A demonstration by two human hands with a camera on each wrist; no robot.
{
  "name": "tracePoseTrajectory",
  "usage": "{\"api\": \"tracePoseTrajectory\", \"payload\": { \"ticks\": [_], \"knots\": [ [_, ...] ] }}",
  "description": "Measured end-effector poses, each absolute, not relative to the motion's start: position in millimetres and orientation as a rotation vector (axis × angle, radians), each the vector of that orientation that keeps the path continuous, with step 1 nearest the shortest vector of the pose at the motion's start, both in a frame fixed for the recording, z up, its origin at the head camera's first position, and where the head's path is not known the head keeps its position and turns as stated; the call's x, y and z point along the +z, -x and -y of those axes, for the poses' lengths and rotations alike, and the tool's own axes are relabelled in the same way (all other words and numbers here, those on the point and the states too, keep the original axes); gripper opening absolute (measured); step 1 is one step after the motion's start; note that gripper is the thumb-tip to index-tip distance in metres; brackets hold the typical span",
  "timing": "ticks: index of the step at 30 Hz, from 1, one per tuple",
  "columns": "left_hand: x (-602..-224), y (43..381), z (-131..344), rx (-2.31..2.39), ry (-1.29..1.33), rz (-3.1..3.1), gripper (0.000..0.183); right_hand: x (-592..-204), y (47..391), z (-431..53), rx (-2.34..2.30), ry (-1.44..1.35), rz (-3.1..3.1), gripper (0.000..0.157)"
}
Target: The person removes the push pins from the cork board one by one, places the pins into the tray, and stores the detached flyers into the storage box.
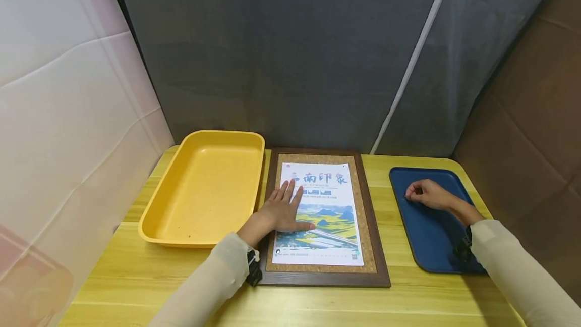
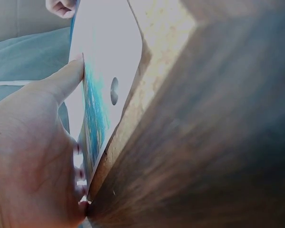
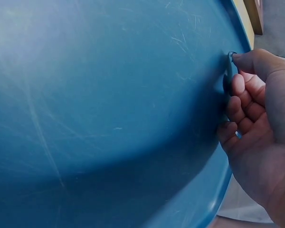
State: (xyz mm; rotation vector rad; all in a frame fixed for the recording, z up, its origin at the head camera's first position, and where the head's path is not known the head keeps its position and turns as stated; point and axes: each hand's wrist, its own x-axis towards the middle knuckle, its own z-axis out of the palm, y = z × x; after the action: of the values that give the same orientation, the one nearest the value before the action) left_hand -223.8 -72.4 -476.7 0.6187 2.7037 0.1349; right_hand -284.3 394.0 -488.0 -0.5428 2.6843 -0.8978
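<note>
My left hand (image 1: 283,212) rests with spread fingers on a printed poster (image 1: 327,183), whose lower part shows a landscape. The poster lies on a cork board (image 1: 369,246) in a dark brown frame. A round silver thumbtack (image 2: 114,91) sits in a lower corner of the poster in the left wrist view. At the right, my right hand (image 1: 428,195) is over the blue tray (image 1: 438,238), near its left edge. Its thumb and forefinger pinch a small thumbtack (image 3: 232,56), partly hidden by the fingertips; the other fingers are curled.
A deep yellow tray (image 1: 204,180) stands left of the board, with a few tiny dark specks in it. All lie on a wooden table (image 1: 159,276). A grey curtain (image 1: 272,54) hangs behind the table, with a pale wall at the left and a brown one at the right.
</note>
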Motion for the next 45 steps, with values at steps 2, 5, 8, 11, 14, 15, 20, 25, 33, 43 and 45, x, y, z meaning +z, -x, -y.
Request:
{"api": "tracePoseTrajectory", "payload": {
  "ticks": [2, 5, 8, 11, 14, 15, 20, 25, 33, 43, 45],
  "knots": [
    [-477, 224, 72, 0.14, -0.617, -2.702, 0.114, -489, 284, -394, -0.893, 0.545, -2.69, 0.009],
    [-478, 224, 72, 0.138, -0.618, -2.703, 0.114, -490, 285, -394, -0.877, 0.539, -2.703, 0.008],
    [-479, 225, 72, 0.136, -0.618, -2.705, 0.113, -491, 285, -394, -0.858, 0.524, -2.716, 0.007],
    [-479, 225, 73, 0.136, -0.618, -2.705, 0.113, -490, 286, -395, -0.849, 0.517, -2.732, 0.007],
    [-479, 225, 73, 0.144, -0.617, -2.706, 0.114, -490, 286, -396, -0.858, 0.495, -2.752, 0.006],
    [-478, 225, 73, 0.144, -0.617, -2.708, 0.114, -490, 286, -396, -0.864, 0.493, -2.757, 0.006],
    [-478, 226, 73, 0.145, -0.62, -2.711, 0.114, -488, 287, -395, -0.877, 0.5, -2.803, 0.004],
    [-478, 227, 74, 0.14, -0.618, -2.709, 0.114, -480, 292, -383, -0.898, 0.529, -2.847, 0.006],
    [-476, 225, 73, 0.149, -0.622, -2.701, 0.114, -475, 295, -361, -0.911, 0.607, -2.845, 0.007],
    [-478, 225, 73, 0.149, -0.621, -2.697, 0.115, -471, 301, -339, -0.948, 0.649, -2.839, 0.012],
    [-478, 225, 74, 0.153, -0.62, -2.696, 0.115, -470, 303, -335, -0.943, 0.662, -2.835, 0.012]
  ]
}}
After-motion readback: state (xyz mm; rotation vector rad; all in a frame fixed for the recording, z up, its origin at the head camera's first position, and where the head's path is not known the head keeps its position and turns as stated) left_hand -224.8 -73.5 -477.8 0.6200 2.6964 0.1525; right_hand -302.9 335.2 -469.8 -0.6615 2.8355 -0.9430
